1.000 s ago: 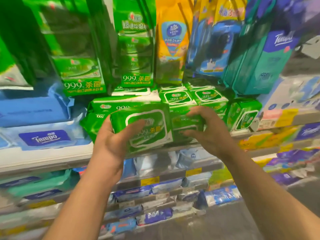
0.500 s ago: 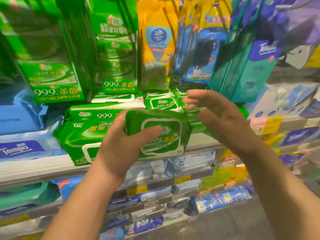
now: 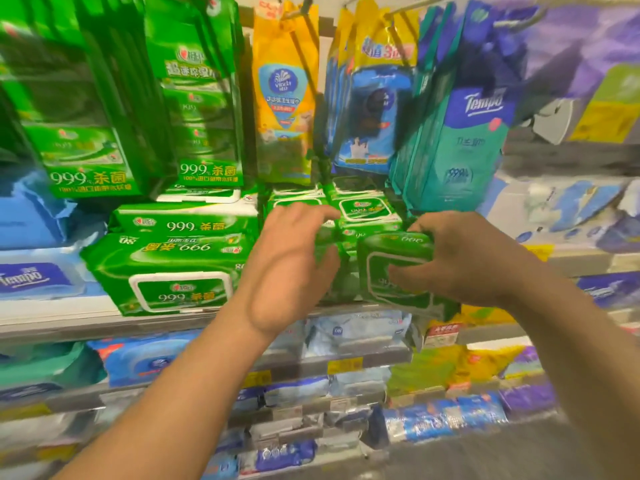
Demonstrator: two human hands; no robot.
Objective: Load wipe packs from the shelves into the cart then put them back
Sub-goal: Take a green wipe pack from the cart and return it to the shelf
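Store shelving (image 3: 104,323) fills the view, tiered, with price tags along the front edges. Hanging above: green wipe multipacks (image 3: 204,98), a yellow pouch (image 3: 285,84), a blue and yellow pack (image 3: 374,109), a teal Tempo pack (image 3: 464,133). Lying at left on the shelf: two large green 999 wipe packs (image 3: 173,268), stacked, with a blue Tempo pack (image 3: 34,275) beside them.

Right hand (image 3: 464,261): fingers curled over the top and thumb across the front of a small green wipe pack (image 3: 398,271), clamped on it. Pack held tilted at the shelf's front edge, lower corner overhanging the lip. Contact with the shelf board not determinable.

Left hand (image 3: 287,268): fingers spread and relaxed, gripping nothing, reaching toward the stacked small green packs (image 3: 360,209) just behind. Fingertips at or near those packs; touch cannot be told because of blur.

Obstructions: hanging teal pack directly above the right hand, large green packs close on the left of the left hand. Open room only toward the viewer, in front of the shelf edge. Lower tiers (image 3: 346,362) carry pale blue, yellow and purple packs. Cart not in view.
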